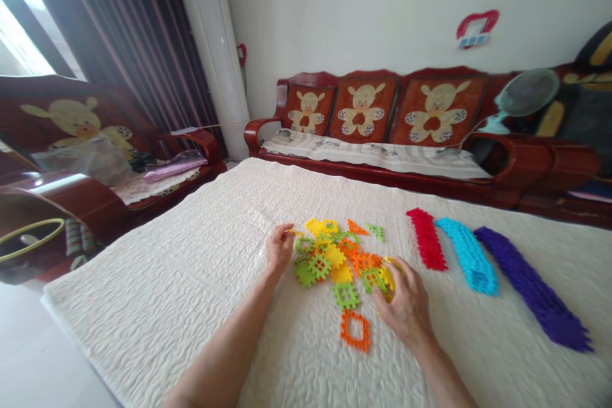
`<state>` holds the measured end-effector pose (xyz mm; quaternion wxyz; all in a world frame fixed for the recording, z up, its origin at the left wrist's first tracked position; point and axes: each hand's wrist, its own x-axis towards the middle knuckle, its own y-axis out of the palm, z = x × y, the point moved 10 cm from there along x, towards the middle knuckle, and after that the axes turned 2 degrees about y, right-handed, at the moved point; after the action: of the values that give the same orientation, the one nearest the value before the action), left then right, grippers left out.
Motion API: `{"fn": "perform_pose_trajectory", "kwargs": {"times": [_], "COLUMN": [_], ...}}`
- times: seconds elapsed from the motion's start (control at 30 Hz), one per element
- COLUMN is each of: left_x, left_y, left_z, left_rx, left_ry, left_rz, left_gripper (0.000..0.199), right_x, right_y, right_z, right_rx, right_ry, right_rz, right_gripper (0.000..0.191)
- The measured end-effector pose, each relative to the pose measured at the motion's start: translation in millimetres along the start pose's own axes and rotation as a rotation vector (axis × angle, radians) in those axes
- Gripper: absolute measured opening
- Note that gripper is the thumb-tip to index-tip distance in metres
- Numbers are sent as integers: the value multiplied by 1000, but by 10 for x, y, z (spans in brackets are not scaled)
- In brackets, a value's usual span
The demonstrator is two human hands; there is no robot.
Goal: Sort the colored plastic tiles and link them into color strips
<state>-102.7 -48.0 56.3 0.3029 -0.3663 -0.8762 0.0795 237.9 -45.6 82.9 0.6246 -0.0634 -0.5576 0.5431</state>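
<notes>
A loose pile of yellow, green and orange plastic pieces (336,257) with notched edges lies on the cream quilted cover (201,268). At the pile's left edge, my left hand (280,247) pinches a thin yellow piece (297,233). My right hand (404,299) curves round yellow pieces (387,279) at the pile's right side, its thumb beside a green windowed piece (371,280). An orange frame piece (355,330) lies nearest me, below a green windowed piece (346,296).
Rows of red (427,240), light blue (471,257) and purple (535,290) pieces lie to the right. Beyond the cover stands a wooden sofa (368,162) with bear cushions. A fan (528,92) stands at the back right, and an armchair (86,194) at the left.
</notes>
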Motion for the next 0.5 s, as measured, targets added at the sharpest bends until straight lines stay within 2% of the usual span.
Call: {"fn": "perform_pose_trajectory", "kwargs": {"times": [0.1, 0.17, 0.37, 0.43, 0.5], "left_x": [-41, -69, -95, -96, -101], "left_y": [108, 168, 208, 217, 228], "left_z": [146, 177, 242, 301, 368], "left_rx": [-52, -65, -103, -135, -180], "left_ry": [-132, -175, -238, -263, -295], "left_rz": [66, 103, 117, 107, 95], "left_gripper": [27, 29, 29, 30, 31], "right_x": [-11, -9, -124, -194, -244], "right_y": [115, 137, 81, 87, 111], "right_z": [-140, -280, -860, -962, -1019], "right_rx": [95, 171, 471, 572, 641], "right_ry": [8, 85, 622, 742, 800], "right_rz": [71, 76, -7, -43, -72], "right_gripper": [43, 40, 48, 51, 52]}}
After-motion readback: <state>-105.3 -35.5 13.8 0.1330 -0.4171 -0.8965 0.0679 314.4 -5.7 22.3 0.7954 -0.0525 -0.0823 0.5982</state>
